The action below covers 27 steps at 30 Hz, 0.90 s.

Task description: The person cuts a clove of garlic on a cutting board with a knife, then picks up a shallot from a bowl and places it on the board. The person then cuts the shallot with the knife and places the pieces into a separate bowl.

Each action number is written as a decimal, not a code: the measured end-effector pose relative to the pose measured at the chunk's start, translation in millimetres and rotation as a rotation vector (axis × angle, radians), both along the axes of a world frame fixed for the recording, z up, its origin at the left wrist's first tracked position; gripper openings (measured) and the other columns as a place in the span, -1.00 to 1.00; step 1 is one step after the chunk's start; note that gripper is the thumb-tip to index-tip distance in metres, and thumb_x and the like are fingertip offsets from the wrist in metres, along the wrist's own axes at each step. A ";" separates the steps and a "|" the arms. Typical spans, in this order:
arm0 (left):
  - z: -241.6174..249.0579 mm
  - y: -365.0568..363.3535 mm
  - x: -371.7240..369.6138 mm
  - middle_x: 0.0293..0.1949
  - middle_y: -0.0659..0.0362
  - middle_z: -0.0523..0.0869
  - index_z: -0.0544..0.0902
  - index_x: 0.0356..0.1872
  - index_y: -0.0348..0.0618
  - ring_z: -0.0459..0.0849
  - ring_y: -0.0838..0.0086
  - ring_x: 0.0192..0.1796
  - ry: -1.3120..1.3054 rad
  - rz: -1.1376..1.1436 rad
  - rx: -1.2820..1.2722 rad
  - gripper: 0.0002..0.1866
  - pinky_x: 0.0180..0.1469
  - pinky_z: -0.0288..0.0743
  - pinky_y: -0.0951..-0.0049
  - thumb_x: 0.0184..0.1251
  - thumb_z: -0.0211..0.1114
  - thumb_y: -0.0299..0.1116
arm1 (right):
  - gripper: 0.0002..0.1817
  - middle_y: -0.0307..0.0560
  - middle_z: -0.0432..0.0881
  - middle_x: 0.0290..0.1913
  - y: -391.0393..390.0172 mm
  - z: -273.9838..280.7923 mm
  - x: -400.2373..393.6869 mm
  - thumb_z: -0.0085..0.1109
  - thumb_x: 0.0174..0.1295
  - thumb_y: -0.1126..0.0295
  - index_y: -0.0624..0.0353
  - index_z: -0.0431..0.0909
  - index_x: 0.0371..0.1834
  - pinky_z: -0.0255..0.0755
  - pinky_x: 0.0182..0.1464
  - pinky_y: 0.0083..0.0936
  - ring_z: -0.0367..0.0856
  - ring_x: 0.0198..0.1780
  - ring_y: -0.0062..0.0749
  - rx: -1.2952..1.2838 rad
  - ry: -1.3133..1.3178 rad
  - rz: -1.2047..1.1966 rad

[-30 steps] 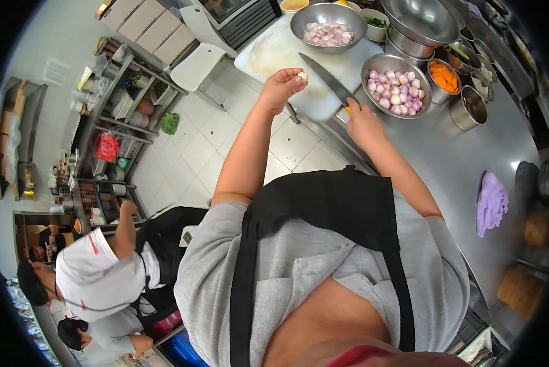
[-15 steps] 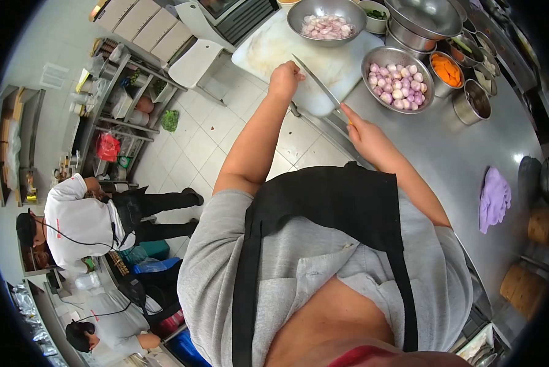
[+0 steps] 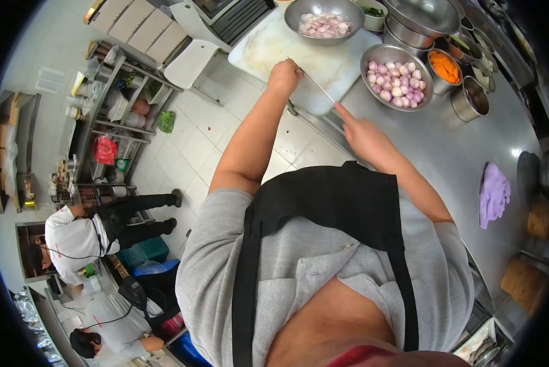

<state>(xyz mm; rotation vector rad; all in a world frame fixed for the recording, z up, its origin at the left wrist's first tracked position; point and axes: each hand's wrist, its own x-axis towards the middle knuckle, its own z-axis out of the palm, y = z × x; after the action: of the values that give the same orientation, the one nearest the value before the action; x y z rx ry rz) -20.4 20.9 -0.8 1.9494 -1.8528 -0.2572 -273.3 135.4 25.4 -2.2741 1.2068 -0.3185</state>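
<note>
My right hand [image 3: 367, 133] is wrapped round the handle of a kitchen knife [image 3: 317, 84], its index finger stretched toward the blade. The blade points away to the left, over the near edge of a white cutting board [image 3: 256, 50]. By the blade's far end, my left hand [image 3: 285, 77] is closed at the board's near edge; whatever its fingers hold is hidden. A steel bowl of sliced shallots [image 3: 324, 25] stands at the back of the board. Right of the board, another steel bowl holds whole peeled shallots [image 3: 397, 84].
Containers of orange pieces [image 3: 444, 67] and dark contents stand at the right, beside stacked steel bowls [image 3: 424, 18]. A purple cloth [image 3: 493, 194] lies on the steel counter [image 3: 433, 147]. Two people work at the left, near a shelf rack [image 3: 118, 116]. A white chair [image 3: 192, 61] stands behind the board.
The knife blade has turned, showing a thinner edge, and its tip has come closer to my left hand. My right hand has shifted slightly left. The person in white has leaned farther away.
</note>
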 end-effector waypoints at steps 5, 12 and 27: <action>-8.3 -1.1 4.2 -0.34 -0.08 0.71 0.64 -0.37 -0.29 0.70 0.10 -0.22 0.048 0.027 0.002 -0.73 -0.13 0.54 0.25 -0.03 0.46 -0.33 | -0.41 0.28 0.54 -0.41 -20.8 1.4 12.4 -0.09 0.32 0.40 -0.03 0.09 0.45 0.40 -0.26 -0.12 0.54 -0.38 0.11 0.083 -0.028 -0.027; 5.5 2.3 -0.3 -0.37 -0.09 0.70 0.63 -0.38 -0.29 0.69 0.08 -0.24 0.077 0.041 0.054 -0.73 -0.14 0.54 0.25 -0.04 0.45 -0.32 | -0.41 0.26 0.52 -0.47 11.6 16.3 -9.7 -0.12 0.33 0.40 -0.02 0.08 0.46 0.38 -0.28 -0.12 0.53 -0.43 0.08 -0.007 -0.054 0.013; -6.3 -4.0 5.2 -0.39 -0.06 0.71 0.67 -0.38 -0.27 0.70 0.12 -0.26 0.055 0.058 0.018 -0.71 -0.17 0.56 0.30 -0.10 0.50 -0.31 | -0.40 0.26 0.53 -0.49 10.3 18.9 -10.6 -0.10 0.31 0.41 -0.02 0.09 0.45 0.37 -0.30 -0.11 0.53 -0.45 0.09 -0.026 -0.049 0.027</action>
<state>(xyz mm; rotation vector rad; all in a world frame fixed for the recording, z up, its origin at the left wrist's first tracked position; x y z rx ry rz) -15.2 16.9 -7.1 1.9842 -1.7623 -0.3082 -283.8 145.7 44.3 -2.2894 1.1523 -0.3803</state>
